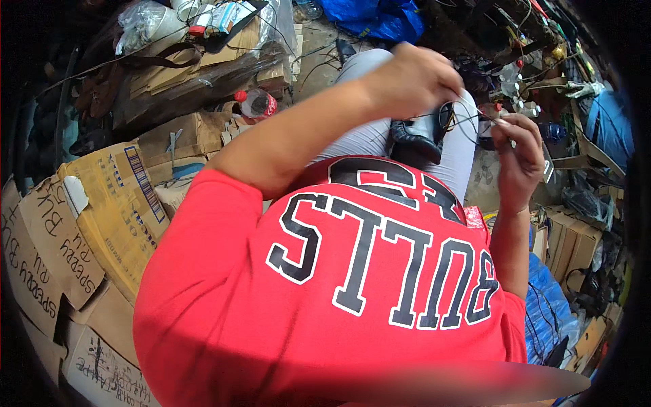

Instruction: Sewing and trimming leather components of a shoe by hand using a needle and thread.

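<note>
My left hand (415,80) is raised over my lap, its fingers pinched on a thin dark wire (468,112) that runs across to my right hand (517,156). The right hand's fingertips also pinch the wire, close to a small dark part I cannot make out. Below the hands a black shoe-like object (415,139) rests on my lap, on grey trousers (369,136). My red shirt (339,285) with large black and white letters fills the lower half of the head view.
Flattened cardboard boxes (102,210) lie at my left, with a plastic bottle with a red cap (258,103) beyond them. Blue plastic bags (549,312) and more cardboard (576,237) sit at my right. Cluttered tools and cables (536,81) fill the far right.
</note>
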Tool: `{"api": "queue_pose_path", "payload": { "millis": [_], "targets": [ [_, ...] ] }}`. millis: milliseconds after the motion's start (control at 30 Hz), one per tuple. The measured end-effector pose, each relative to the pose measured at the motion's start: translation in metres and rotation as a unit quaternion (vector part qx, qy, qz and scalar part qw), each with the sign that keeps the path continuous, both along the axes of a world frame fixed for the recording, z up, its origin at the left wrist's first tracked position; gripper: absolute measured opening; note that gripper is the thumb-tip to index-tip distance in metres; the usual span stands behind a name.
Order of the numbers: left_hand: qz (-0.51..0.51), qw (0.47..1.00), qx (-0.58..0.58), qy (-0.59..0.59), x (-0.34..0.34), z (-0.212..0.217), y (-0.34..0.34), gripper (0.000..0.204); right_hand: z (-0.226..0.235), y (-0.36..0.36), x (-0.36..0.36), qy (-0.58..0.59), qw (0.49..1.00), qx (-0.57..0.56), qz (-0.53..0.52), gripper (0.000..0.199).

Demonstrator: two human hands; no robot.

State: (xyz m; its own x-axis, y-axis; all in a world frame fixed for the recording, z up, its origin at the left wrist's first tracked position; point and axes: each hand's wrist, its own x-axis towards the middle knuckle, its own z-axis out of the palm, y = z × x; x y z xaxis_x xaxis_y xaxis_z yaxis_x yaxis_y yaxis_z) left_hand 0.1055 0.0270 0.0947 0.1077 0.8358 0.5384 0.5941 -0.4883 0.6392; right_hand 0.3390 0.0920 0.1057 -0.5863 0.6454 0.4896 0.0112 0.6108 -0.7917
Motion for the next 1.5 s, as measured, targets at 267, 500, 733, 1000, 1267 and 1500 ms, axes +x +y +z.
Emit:
{"api": "queue_pose_path", "payload": {
  "millis": [267, 500, 733, 1000, 1267, 1500],
  "targets": [
    [0.569, 0.818, -0.076, 0.037, -0.252, 0.004, -0.147, 0.022, -0.024, 0.043, 0.102, 0.359, 0.743, -0.541, 0.163, 0.024],
    [0.555, 0.763, -0.049, 0.328, -0.206, 0.000, -0.135, 0.038, -0.081, 0.063, 0.205, -0.360, 0.862, -0.350, -0.070, 0.039],
    [0.061, 0.985, -0.079, 0.140, -0.016, -0.055, -0.040, 0.030, -0.055, 0.019, 0.035, -0.339, 0.939, 0.048, -0.020, 0.041],
    [-0.048, 0.897, -0.353, -0.261, -0.013, -0.048, -0.019, 0.023, -0.050, 0.029, 0.014, -0.155, 0.884, -0.433, 0.087, 0.037],
    [0.082, 0.943, -0.322, 0.023, -0.059, -0.075, -0.034, 0.039, -0.076, 0.040, 0.064, -0.217, 0.907, -0.361, -0.022, 0.028],
    [0.043, 0.961, -0.258, 0.090, -0.042, -0.051, -0.053, 0.028, -0.093, 0.026, 0.091, -0.259, 0.863, -0.433, -0.029, 0.025]
  ]
}}
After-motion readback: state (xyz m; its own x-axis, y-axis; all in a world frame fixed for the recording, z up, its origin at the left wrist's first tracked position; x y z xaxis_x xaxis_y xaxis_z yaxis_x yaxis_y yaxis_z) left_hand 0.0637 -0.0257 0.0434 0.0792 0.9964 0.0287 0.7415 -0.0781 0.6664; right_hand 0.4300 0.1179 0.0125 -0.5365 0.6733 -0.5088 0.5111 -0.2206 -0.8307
